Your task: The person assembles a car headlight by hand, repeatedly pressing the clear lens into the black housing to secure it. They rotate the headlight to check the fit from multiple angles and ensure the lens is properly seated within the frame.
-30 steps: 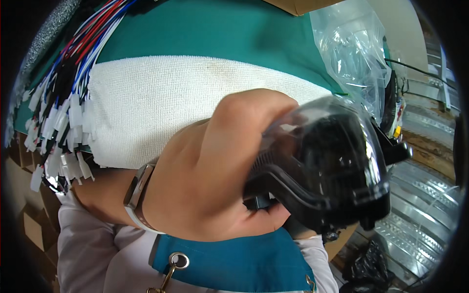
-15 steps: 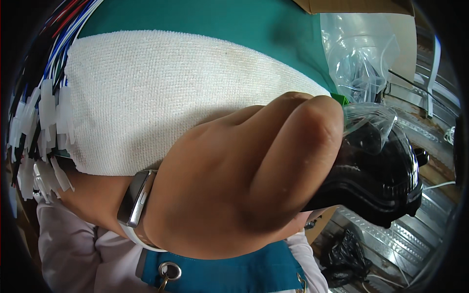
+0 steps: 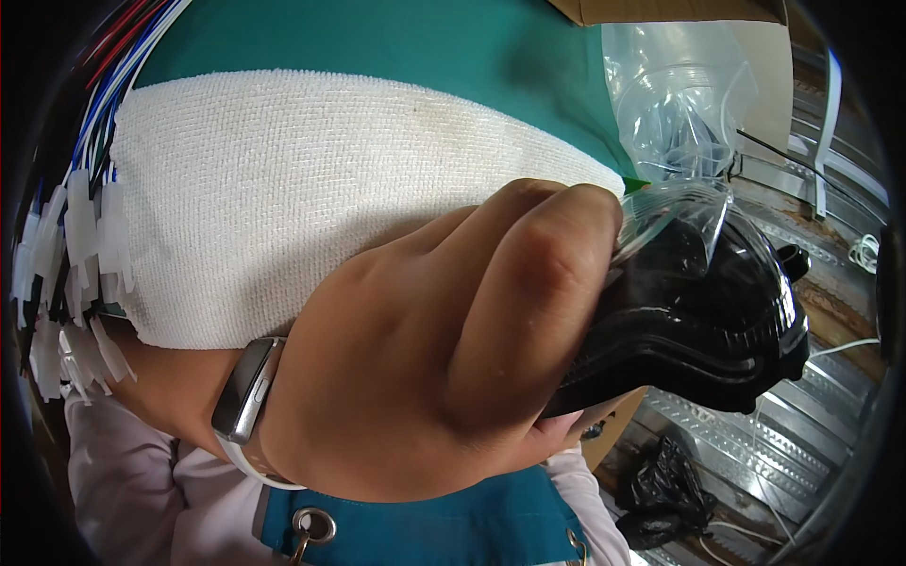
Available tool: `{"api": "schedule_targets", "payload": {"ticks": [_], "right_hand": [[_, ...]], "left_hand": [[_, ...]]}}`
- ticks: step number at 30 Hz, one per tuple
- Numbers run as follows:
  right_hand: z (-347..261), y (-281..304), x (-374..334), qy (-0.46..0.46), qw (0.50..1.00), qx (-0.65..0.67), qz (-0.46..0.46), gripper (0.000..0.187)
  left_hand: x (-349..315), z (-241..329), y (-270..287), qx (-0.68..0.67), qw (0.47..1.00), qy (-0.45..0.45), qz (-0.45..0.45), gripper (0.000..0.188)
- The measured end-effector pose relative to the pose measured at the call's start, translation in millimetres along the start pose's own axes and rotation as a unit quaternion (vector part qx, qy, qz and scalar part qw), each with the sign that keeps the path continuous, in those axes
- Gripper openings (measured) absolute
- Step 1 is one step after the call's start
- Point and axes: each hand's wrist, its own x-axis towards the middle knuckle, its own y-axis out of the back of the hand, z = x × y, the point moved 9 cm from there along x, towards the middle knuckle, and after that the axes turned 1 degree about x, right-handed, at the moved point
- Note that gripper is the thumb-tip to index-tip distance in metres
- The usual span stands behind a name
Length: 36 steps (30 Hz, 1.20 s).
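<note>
My left hand (image 3: 425, 349) fills the middle of the view, reaching over from the left with its back toward me and a grey band at the wrist. Its fingers are bent and closed at the clear plastic bag (image 3: 651, 226) that wraps a glossy black moulded part (image 3: 698, 311); the fingertips are hidden. Below the part, a small bit of my right hand (image 3: 559, 432) shows behind the left one, and its fingers cannot be seen. A white woven cloth (image 3: 283, 189) lies beyond my left forearm.
The cloth rests on a green surface (image 3: 396, 38). Bundled wires (image 3: 104, 123) with white connector sleeves (image 3: 85, 226) hang at the left. At the upper right are another clear bag (image 3: 675, 94) and cardboard (image 3: 679, 9). Perforated metal strips (image 3: 755, 443) and a black plastic bag (image 3: 665, 491) lie lower right.
The left hand and the bagged black part have shifted slightly left in view, along with much of the surroundings. The hand stays closed at the bag.
</note>
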Motion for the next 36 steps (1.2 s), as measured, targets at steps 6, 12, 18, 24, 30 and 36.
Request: {"api": "schedule_targets", "payload": {"ticks": [6, 12, 18, 24, 30, 36], "right_hand": [[-2.1, 1.3, 1.3, 0.002, 1.0, 0.017, -0.003, 0.082], [-2.4, -4.2, 6.0, -0.01, 0.998, 0.048, -0.026, 0.08], [-8.5, -22.2, 10.6, -0.053, 0.996, 0.058, 0.05, 0.079], [-10.5, -24.6, 8.9, -0.085, 0.995, 0.046, 0.029, 0.08], [-8.2, -20.4, 5.0, -0.105, 0.992, 0.059, 0.024, 0.084], [-11.6, -17.0, -3.1, -0.086, 0.995, 0.035, 0.026, 0.087]], "left_hand": [[-3.0, 12.6, 7.1, 0.063, 0.997, -0.005, -0.044, 0.106], [-9.2, 14.4, 6.9, -0.016, 0.998, -0.022, -0.054, 0.112], [-1.8, 12.2, 5.5, 0.003, 0.992, -0.022, -0.122, 0.11], [-4.1, 12.0, 4.1, -0.067, 0.991, -0.053, -0.102, 0.113], [2.5, 17.0, 3.6, -0.065, 0.986, -0.048, -0.148, 0.112], [-16.6, 6.7, 12.3, -0.189, 0.981, -0.043, -0.018, 0.105]]}}
